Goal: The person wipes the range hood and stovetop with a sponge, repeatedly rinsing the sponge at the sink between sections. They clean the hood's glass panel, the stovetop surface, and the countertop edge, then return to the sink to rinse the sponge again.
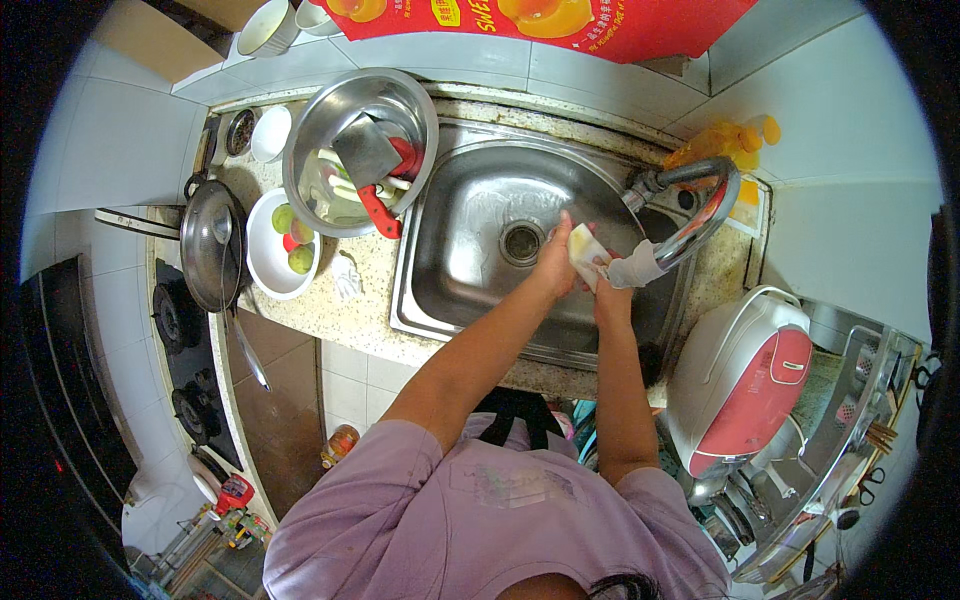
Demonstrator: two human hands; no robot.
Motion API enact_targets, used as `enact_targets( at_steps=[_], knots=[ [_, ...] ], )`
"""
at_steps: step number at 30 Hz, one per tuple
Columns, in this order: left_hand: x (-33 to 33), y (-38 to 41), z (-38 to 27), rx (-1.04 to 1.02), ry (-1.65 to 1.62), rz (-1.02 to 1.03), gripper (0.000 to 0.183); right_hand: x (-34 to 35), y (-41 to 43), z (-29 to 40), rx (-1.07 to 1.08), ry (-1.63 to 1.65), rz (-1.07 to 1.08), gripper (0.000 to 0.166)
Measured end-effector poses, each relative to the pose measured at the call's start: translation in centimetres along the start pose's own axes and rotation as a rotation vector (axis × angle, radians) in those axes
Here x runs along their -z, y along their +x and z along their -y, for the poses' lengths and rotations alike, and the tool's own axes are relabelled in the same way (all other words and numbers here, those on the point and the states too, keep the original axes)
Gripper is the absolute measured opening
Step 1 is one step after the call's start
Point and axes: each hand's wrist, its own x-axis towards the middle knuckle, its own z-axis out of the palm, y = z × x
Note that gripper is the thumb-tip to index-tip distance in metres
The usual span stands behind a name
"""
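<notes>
Over the right part of the steel sink (469, 202), both hands hold one pale, whitish piece of food (586, 251), its kind not clear. My left hand (556, 262) grips it from the left side. My right hand (609, 285) is on its lower right, partly hidden by the cloth-wrapped spout of the faucet (705, 232). The sink drain (523, 243) lies just left of the hands. Left of the sink, a large steel basin (300, 161) holds a cleaver (367, 154) with a red handle, white-green pieces and something red.
A white bowl (259, 255) of green and red fruits or vegetables stands by a lidded pan (202, 247). Crumpled white material (346, 277) lies on the counter. Right of the sink stand a red-and-white rice cooker (765, 375) and, behind the faucet, orange bottles (705, 146).
</notes>
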Motion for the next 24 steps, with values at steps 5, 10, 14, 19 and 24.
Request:
enact_targets(
  at_steps=[5, 10, 14, 19, 24],
  knots=[
    [0.1, -2.0, -1.1, -0.009, 0.064, 0.056, 0.028, -1.1, -0.7, 1.0, 0.177, -0.185, -0.051, 0.042],
    [3.1, -0.2, -1.0, -0.035, -0.188, 0.087, 0.026, 0.8, 2.2, 1.6, 0.284, -0.057, -0.327, 0.029],
    [2.9, -0.5, -1.9, 0.021, -0.279, -0.025, 0.024, 2.2, 2.5, 3.7, 0.568, -0.248, -0.296, 0.026],
    [3.5, -0.9, -2.4, 0.035, -0.293, -0.008, 0.025, 2.3, 3.6, 3.9, 0.622, -0.210, -0.207, 0.026],
    [3.9, -0.4, -2.2, 0.023, -0.345, -0.108, 0.027, 4.0, 5.7, 3.3, 0.556, -0.249, -0.205, 0.027]
  ],
)
